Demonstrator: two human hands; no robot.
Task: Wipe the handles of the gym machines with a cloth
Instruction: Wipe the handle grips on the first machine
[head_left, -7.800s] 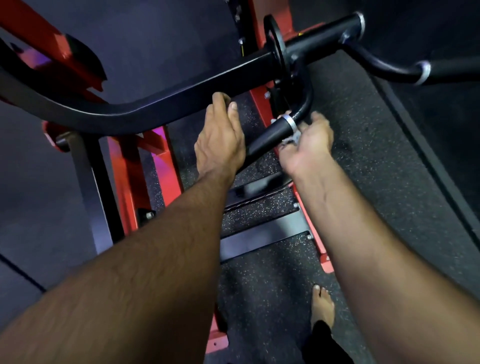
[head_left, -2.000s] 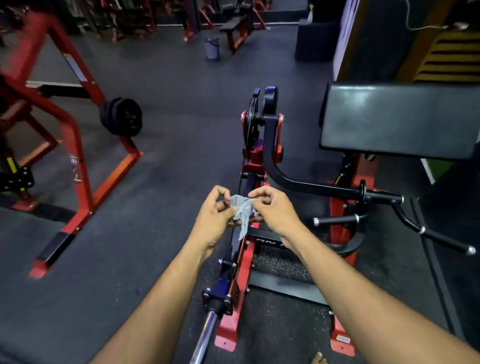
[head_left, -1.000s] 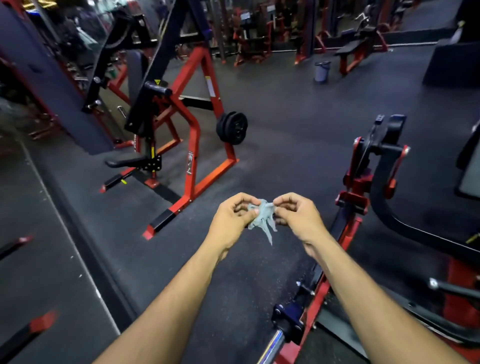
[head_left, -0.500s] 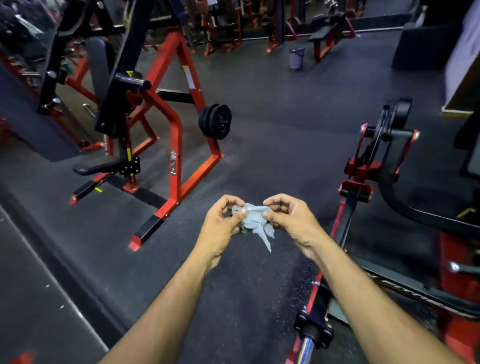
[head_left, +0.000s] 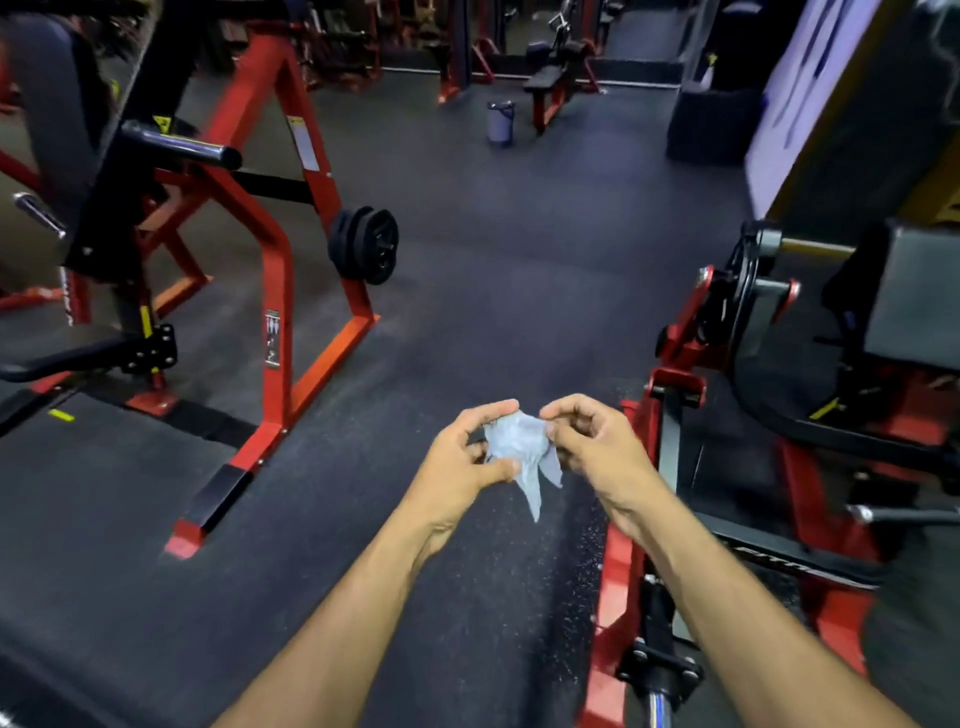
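A: What's around you, biggest first?

B: The dark rubber floor (head_left: 493, 270) runs out ahead of me. A red press frame (head_left: 275, 270) stands to my left, carrying a stack of black plates (head_left: 363, 252), and a second red machine (head_left: 675, 374) is close on my right with its pad (head_left: 914, 301) beyond. Far back, a small bin (head_left: 500, 120) sits on the floor.

A: And the cloth?

B: The cloth (head_left: 519, 447) is bunched between my two hands in front of me, above the floor, with one loose tail hanging down. My left hand (head_left: 462, 462) pinches its left side between curled fingers and thumb; my right hand (head_left: 597, 452) pinches the right side the same way. Neither hand is on any machine.

A: Where's the next handle?

B: Up and to my left, I reckon: the black bar (head_left: 176, 148) on the press frame, with its chrome end pointing my way. It lies roughly crosswise, running left to right, well apart from both hands. My left hand is on the nearer side, so I'd judge a step towards the frame comes first, then the cloth wraps across the bar's length
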